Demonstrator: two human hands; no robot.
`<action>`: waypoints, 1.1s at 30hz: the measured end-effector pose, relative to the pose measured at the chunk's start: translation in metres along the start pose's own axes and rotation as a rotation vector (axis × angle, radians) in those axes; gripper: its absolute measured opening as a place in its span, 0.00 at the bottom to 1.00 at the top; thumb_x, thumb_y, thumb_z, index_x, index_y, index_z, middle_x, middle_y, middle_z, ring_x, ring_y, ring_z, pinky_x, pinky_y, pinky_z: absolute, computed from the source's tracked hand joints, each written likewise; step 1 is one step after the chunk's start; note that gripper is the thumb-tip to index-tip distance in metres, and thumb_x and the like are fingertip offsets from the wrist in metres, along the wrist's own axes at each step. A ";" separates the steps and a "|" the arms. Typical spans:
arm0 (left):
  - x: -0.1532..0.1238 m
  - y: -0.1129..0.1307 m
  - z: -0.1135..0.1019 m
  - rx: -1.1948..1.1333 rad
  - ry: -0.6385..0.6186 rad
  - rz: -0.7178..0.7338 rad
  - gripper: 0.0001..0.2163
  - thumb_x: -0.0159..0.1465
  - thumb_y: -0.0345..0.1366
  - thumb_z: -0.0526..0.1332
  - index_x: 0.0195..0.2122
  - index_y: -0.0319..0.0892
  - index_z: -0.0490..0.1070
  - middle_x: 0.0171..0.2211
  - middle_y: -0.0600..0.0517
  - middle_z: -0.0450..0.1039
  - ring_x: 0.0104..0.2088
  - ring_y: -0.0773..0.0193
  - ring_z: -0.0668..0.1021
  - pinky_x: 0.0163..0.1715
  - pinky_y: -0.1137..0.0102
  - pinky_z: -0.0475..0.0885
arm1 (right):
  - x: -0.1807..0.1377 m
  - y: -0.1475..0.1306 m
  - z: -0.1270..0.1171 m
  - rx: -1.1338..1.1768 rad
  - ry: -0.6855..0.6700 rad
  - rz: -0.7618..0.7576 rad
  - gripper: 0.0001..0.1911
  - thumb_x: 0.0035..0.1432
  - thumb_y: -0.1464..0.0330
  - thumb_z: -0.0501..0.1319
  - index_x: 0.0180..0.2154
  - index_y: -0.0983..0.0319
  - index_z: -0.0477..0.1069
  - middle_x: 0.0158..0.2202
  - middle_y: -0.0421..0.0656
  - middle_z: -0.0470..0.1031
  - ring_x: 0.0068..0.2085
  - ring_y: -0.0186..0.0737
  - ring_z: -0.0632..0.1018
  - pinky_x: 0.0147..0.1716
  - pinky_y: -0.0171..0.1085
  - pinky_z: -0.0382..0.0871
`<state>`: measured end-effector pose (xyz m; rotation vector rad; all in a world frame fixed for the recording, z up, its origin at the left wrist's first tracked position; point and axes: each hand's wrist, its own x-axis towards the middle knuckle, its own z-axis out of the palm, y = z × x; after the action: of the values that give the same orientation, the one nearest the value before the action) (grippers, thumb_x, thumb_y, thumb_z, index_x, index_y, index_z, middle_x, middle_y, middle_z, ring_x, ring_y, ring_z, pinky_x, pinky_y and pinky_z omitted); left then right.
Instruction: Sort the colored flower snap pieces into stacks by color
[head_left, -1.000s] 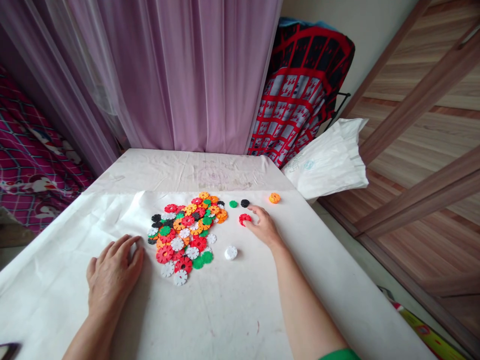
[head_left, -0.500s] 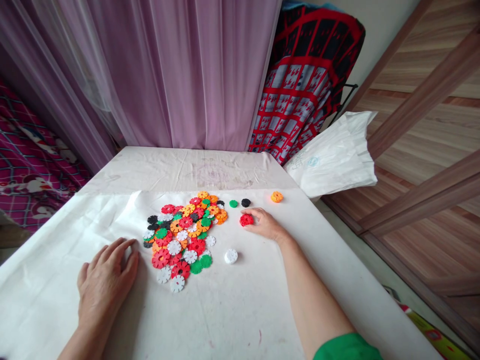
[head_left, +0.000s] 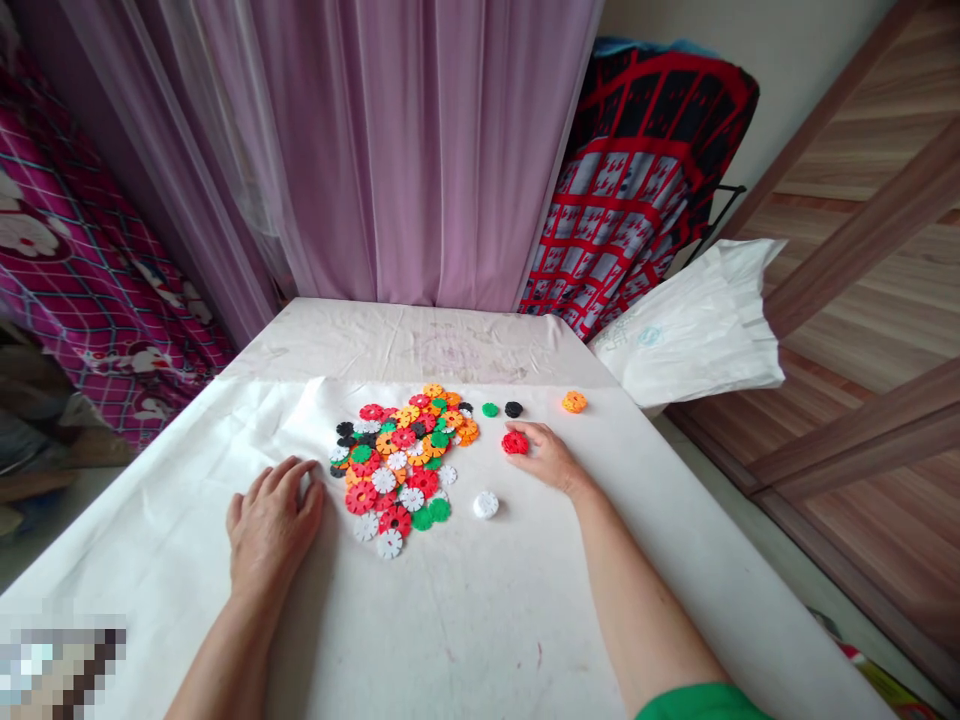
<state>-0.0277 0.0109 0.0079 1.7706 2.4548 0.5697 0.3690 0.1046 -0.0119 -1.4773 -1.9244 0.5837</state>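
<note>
Right hand [head_left: 551,455] is stretched out across the table, forearm angled in from the lower right, wrist low. Thumb and fingertips are curled round the right edge of a red snowflake disc [head_left: 514,442], gripping it while it sits on the white tablecloth [head_left: 465,620]. Left hand [head_left: 274,520] lies flat, palm down, fingers spread and relaxed, holding nothing, its fingertips just beside the left edge of the pile of coloured discs [head_left: 397,460].

That pile of red, orange, green, white and black discs sits between the two hands. Near the red disc on its far side are a lone green disc [head_left: 490,409] and a black disc [head_left: 513,409]. An orange disc [head_left: 574,402] lies farther right, apart from them. A white disc [head_left: 485,505] rests alone below the right hand's thumb side, near the pile.

Behind the table hangs a purple curtain [head_left: 405,150], with a red-and-black blanket [head_left: 645,190] to its right and a white plastic bag [head_left: 697,325] at the table's far right corner.
</note>
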 end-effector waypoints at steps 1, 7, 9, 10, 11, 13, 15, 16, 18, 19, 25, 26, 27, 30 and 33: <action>0.000 0.001 0.000 -0.002 -0.002 -0.005 0.21 0.70 0.44 0.47 0.54 0.49 0.75 0.63 0.45 0.72 0.66 0.47 0.68 0.65 0.46 0.58 | -0.001 -0.002 0.001 0.006 0.029 0.005 0.25 0.48 0.67 0.67 0.51 0.59 0.78 0.52 0.48 0.80 0.54 0.49 0.78 0.56 0.50 0.71; -0.002 0.007 -0.002 -0.004 -0.015 -0.020 0.22 0.70 0.43 0.45 0.55 0.48 0.75 0.64 0.47 0.71 0.66 0.49 0.67 0.66 0.47 0.56 | -0.016 -0.058 0.016 -0.170 0.174 -0.198 0.11 0.57 0.70 0.63 0.41 0.56 0.81 0.48 0.46 0.82 0.53 0.49 0.77 0.57 0.50 0.69; -0.003 0.008 -0.003 -0.012 -0.019 -0.019 0.22 0.70 0.43 0.45 0.55 0.47 0.75 0.64 0.46 0.70 0.66 0.48 0.67 0.66 0.46 0.55 | -0.020 -0.090 0.028 -0.231 -0.011 -0.342 0.11 0.58 0.72 0.64 0.41 0.54 0.81 0.48 0.42 0.82 0.53 0.46 0.76 0.56 0.48 0.68; -0.003 0.009 -0.004 -0.017 -0.021 -0.018 0.22 0.70 0.42 0.45 0.55 0.47 0.75 0.64 0.46 0.70 0.66 0.48 0.66 0.66 0.46 0.55 | -0.020 -0.105 0.034 -0.255 -0.127 -0.395 0.11 0.58 0.72 0.64 0.41 0.53 0.81 0.48 0.41 0.82 0.52 0.45 0.76 0.55 0.46 0.68; -0.004 0.009 -0.004 -0.022 -0.022 -0.019 0.22 0.70 0.42 0.46 0.55 0.47 0.75 0.64 0.46 0.71 0.66 0.48 0.66 0.66 0.46 0.56 | -0.020 -0.119 0.040 -0.291 -0.222 -0.413 0.12 0.58 0.73 0.65 0.42 0.54 0.81 0.48 0.41 0.82 0.51 0.44 0.76 0.54 0.44 0.68; -0.004 0.009 -0.005 -0.029 -0.023 -0.021 0.21 0.70 0.42 0.46 0.55 0.48 0.76 0.64 0.47 0.71 0.66 0.48 0.66 0.66 0.47 0.56 | -0.018 -0.140 0.050 -0.380 -0.358 -0.396 0.12 0.58 0.72 0.65 0.44 0.55 0.79 0.48 0.42 0.81 0.49 0.43 0.77 0.51 0.42 0.68; -0.004 0.010 -0.006 -0.032 -0.028 -0.020 0.21 0.70 0.42 0.46 0.55 0.48 0.76 0.64 0.47 0.71 0.67 0.48 0.66 0.67 0.47 0.55 | -0.014 -0.152 0.056 -0.467 -0.417 -0.347 0.14 0.58 0.70 0.66 0.48 0.56 0.78 0.48 0.44 0.80 0.48 0.44 0.77 0.49 0.40 0.68; -0.004 0.010 -0.006 -0.032 -0.030 -0.019 0.22 0.70 0.42 0.46 0.55 0.47 0.75 0.64 0.47 0.71 0.67 0.48 0.66 0.67 0.47 0.55 | -0.012 -0.155 0.058 -0.501 -0.431 -0.323 0.16 0.58 0.70 0.66 0.49 0.57 0.77 0.48 0.44 0.79 0.49 0.44 0.76 0.48 0.40 0.68; -0.004 0.011 -0.006 -0.033 -0.036 -0.020 0.22 0.70 0.42 0.46 0.56 0.47 0.75 0.64 0.46 0.70 0.67 0.48 0.66 0.67 0.47 0.54 | -0.009 -0.158 0.061 -0.544 -0.450 -0.282 0.18 0.58 0.69 0.66 0.51 0.57 0.75 0.49 0.45 0.77 0.50 0.44 0.76 0.47 0.38 0.67; -0.004 0.011 -0.006 -0.033 -0.038 -0.021 0.22 0.70 0.42 0.46 0.56 0.47 0.75 0.64 0.47 0.70 0.67 0.48 0.65 0.67 0.47 0.54 | -0.008 -0.159 0.062 -0.555 -0.458 -0.267 0.18 0.58 0.69 0.66 0.51 0.57 0.74 0.49 0.45 0.77 0.50 0.44 0.76 0.47 0.38 0.67; -0.005 0.010 -0.002 -0.047 -0.011 -0.017 0.20 0.69 0.41 0.48 0.55 0.48 0.76 0.64 0.47 0.71 0.67 0.48 0.66 0.67 0.47 0.54 | -0.011 -0.159 0.070 -0.538 -0.439 -0.217 0.22 0.56 0.70 0.66 0.53 0.62 0.71 0.48 0.49 0.76 0.49 0.47 0.75 0.49 0.41 0.67; -0.005 0.009 -0.002 -0.048 -0.002 -0.016 0.20 0.69 0.41 0.48 0.54 0.48 0.76 0.64 0.47 0.71 0.67 0.49 0.66 0.67 0.47 0.54 | -0.011 -0.159 0.071 -0.529 -0.436 -0.212 0.23 0.56 0.70 0.66 0.54 0.62 0.70 0.48 0.50 0.75 0.50 0.48 0.75 0.49 0.42 0.67; -0.005 0.009 -0.001 -0.047 0.003 -0.016 0.20 0.70 0.41 0.48 0.54 0.48 0.76 0.63 0.47 0.71 0.67 0.49 0.66 0.67 0.47 0.54 | -0.012 -0.158 0.070 -0.524 -0.440 -0.208 0.24 0.56 0.70 0.66 0.55 0.62 0.69 0.49 0.50 0.75 0.50 0.48 0.75 0.50 0.42 0.67; -0.004 0.009 -0.001 -0.045 -0.001 -0.014 0.20 0.70 0.41 0.48 0.54 0.47 0.76 0.64 0.47 0.71 0.67 0.48 0.66 0.67 0.47 0.54 | -0.013 -0.159 0.067 -0.538 -0.450 -0.186 0.27 0.56 0.69 0.65 0.57 0.62 0.67 0.50 0.50 0.75 0.51 0.48 0.75 0.51 0.42 0.67; -0.004 0.009 -0.002 -0.047 -0.002 -0.012 0.20 0.69 0.40 0.49 0.55 0.47 0.76 0.64 0.47 0.71 0.67 0.47 0.66 0.67 0.46 0.54 | -0.014 -0.160 0.066 -0.549 -0.439 -0.167 0.29 0.56 0.69 0.64 0.59 0.61 0.65 0.52 0.50 0.75 0.52 0.48 0.75 0.50 0.42 0.68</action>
<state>-0.0191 0.0093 0.0118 1.7375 2.4276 0.6184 0.2155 0.0498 0.0482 -1.5734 -2.6821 0.3315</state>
